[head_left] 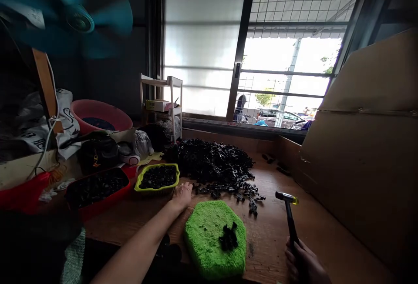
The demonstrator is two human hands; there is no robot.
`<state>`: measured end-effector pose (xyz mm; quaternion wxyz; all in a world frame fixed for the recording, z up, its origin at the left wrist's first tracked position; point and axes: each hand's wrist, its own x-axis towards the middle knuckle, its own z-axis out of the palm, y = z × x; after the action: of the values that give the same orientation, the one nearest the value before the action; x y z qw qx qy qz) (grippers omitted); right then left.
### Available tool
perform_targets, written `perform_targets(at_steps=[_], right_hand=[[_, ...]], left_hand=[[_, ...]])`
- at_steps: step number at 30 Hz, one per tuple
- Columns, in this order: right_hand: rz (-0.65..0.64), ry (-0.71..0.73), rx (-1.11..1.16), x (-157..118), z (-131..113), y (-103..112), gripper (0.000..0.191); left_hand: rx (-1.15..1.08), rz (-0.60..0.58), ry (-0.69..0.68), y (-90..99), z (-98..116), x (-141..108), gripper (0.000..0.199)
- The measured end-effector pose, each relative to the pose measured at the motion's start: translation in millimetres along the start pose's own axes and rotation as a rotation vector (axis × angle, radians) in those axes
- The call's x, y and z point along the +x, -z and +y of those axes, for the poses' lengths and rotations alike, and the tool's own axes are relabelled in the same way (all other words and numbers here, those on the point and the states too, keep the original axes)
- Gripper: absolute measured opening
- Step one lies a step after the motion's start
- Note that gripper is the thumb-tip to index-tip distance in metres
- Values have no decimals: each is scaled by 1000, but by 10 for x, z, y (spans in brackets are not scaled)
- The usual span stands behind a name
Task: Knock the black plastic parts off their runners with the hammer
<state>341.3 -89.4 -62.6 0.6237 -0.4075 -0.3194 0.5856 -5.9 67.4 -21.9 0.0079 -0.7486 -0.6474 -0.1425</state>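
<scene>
Hammer (pixel 290 216) in the right hand (pixel 303 260), at the lower right; fingers closed round the dark handle, head raised, one face yellow. Black plastic piece (pixel 229 236) lies on the green pad (pixel 214 236), right of its middle, apart from both hands; small dark crumbs scattered over the pad's top. Left hand (pixel 183 195) low over the table (pixel 267 232), between the yellow basket (pixel 158 177) and the loose edge of the heap of black parts (pixel 212 160); fingers partly bent, cannot tell whether they hold anything. Basket full of small dark pieces. Left of it, a red tray (pixel 101 188), likewise filled. Heap spreads below the window (pixel 204 53); a few parts stray toward the pad. Cardboard (pixel 362 145) stands along the right side. Farther left: white shelf (pixel 161 101), pink basin (pixel 101 114), black bag (pixel 99 151). Blue fan (pixel 80 18) at upper left, blades blurred.
</scene>
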Motion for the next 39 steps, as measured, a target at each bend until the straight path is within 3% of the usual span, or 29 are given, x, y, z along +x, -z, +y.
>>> perform_targets(at_steps=[5,9,13,17,20,25,28,32,39], right_hand=[[-19,20,-12,-34,-44,-14,20],[-26,28,-13,-43,-38,-21,18],[-36,27,-23,-54,-38,-19,17],[-35,25,-36,-60,-36,-10,15],[-40,22,-37,-72,-36,-17,14],[-41,7,-34,-77,-35,-12,14],[-36,-9,-31,-73,-27,19,14],[-38,-18,-29,-78,-18,44,15],[5,3,-47,-77,-26,-12,16]], left_hand=[[40,81,43,17,-98,-315,33],[19,172,40,145,7,-616,30],[-297,238,-249,272,386,-924,21],[-448,56,-533,327,801,-1105,30],[-482,-7,-590,329,912,-1113,37],[-642,153,-327,297,628,-979,17],[-620,92,-231,265,387,-903,16],[-607,-29,-282,274,264,-904,19],[-524,-6,-344,394,318,-1064,19]])
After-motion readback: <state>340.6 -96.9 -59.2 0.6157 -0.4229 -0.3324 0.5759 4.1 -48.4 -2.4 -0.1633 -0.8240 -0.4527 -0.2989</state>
